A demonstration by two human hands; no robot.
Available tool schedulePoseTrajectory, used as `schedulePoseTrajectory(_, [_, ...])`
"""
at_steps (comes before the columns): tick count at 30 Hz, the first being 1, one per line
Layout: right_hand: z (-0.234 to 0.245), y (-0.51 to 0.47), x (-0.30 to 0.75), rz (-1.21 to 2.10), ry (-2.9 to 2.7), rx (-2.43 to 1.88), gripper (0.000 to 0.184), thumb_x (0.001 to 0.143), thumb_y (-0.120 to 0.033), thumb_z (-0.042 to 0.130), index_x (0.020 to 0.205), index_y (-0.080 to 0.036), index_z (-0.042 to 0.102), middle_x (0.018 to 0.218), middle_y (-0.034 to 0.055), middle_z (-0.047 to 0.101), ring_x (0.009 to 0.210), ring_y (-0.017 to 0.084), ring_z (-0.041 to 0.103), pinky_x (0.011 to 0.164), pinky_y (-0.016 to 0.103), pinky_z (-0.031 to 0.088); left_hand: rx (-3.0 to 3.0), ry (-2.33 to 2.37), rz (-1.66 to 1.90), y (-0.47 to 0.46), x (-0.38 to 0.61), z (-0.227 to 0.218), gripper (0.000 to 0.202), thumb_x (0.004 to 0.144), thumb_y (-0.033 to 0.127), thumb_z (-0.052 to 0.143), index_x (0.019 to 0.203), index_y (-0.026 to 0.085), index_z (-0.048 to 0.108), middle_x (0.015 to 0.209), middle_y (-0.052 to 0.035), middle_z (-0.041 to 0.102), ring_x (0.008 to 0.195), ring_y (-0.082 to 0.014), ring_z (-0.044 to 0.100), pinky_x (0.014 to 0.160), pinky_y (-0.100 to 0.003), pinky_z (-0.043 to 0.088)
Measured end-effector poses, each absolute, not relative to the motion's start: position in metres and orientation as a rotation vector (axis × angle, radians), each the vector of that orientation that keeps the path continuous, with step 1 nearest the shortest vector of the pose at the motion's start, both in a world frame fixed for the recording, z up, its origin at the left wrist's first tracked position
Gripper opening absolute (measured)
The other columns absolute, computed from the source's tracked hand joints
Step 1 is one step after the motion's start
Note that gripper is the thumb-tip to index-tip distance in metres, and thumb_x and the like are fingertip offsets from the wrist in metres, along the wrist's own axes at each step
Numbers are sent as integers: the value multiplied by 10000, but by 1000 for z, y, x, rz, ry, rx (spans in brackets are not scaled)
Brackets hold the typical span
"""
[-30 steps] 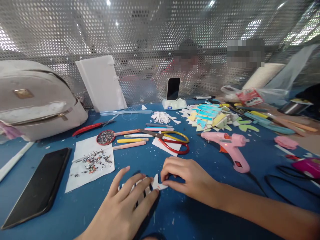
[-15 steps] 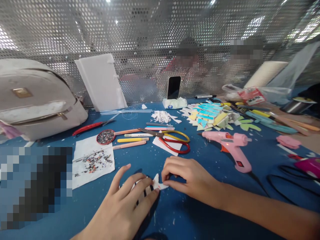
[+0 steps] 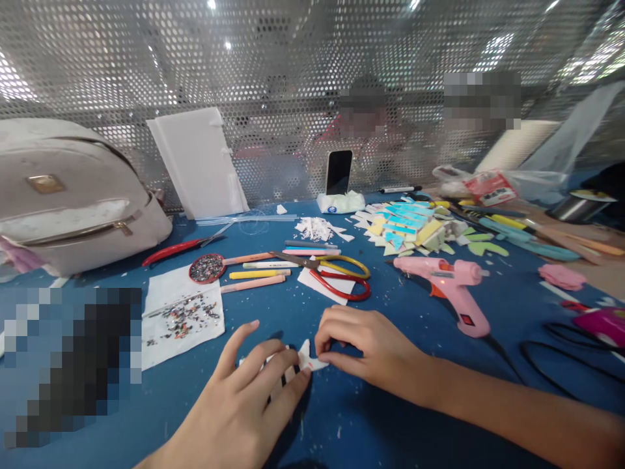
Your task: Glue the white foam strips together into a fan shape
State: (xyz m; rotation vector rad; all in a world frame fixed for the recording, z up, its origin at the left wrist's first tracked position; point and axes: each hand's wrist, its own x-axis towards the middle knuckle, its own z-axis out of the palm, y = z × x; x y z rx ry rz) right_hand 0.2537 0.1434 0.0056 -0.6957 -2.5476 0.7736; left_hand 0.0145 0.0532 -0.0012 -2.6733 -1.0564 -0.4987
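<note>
A small white cutout with black stripes and a forked, tail-like end (image 3: 305, 354) lies on the blue table in front of me. My left hand (image 3: 249, 391) rests flat across it, fingers spread, covering most of its body. Stripes show through the gaps between those fingers. At the forked end, my right hand (image 3: 366, 340) has thumb and fingertips closed in a pinch on the tip. Just beyond both hands lie scissors (image 3: 344, 276) with red and yellow handles, on a piece of white paper (image 3: 308, 283).
A pink glue gun (image 3: 452, 286) lies to the right, its cord trailing. Left are a white sheet with glitter bits (image 3: 188, 339), a round dish (image 3: 207, 268) and pliers (image 3: 172, 251). Markers (image 3: 260, 274), paper scraps (image 3: 410, 225), a phone (image 3: 339, 171) and a backpack (image 3: 78, 195) stand beyond.
</note>
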Motion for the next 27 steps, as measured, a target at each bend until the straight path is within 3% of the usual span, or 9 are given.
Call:
schedulePoseTrajectory(6, [2, 143, 254, 771, -2569, -719, 136, 974, -267, 582, 876, -193, 642, 878, 8, 655, 822, 143, 592, 720, 244, 436, -2671, -1091, -494, 51, 16, -2, 346, 1049, 303, 388, 1316, 217, 590, 1202, -32, 702, 1145, -219, 587, 1233, -507, 5])
schedulePoseTrajectory(11, [1, 144, 255, 771, -2573, -711, 121, 973, -257, 587, 885, -195, 644, 884, 7, 653, 834, 143, 590, 728, 244, 429, -2670, -1064, -493, 50, 17, -3, 339, 1051, 285, 385, 1308, 207, 592, 1188, -15, 711, 1131, -203, 589, 1235, -468, -27])
schedulePoseTrajectory(18, [3, 144, 256, 770, -2559, -702, 118, 965, -240, 603, 863, -192, 638, 864, -6, 642, 818, 131, 583, 713, 233, 409, -2573, -1059, -707, 52, 19, -16, 312, 1032, 264, 422, 1261, 209, 627, 1132, -13, 714, 1102, -191, 593, 1233, -466, 91])
schedulePoseTrajectory(27, [2, 143, 256, 771, -2564, -687, 116, 970, -243, 596, 871, -195, 635, 864, -4, 641, 813, 132, 581, 709, 232, 407, -2579, -1065, -730, 51, 20, -14, 336, 1041, 255, 379, 1242, 204, 644, 1135, -13, 709, 1100, -191, 573, 1232, -444, 86])
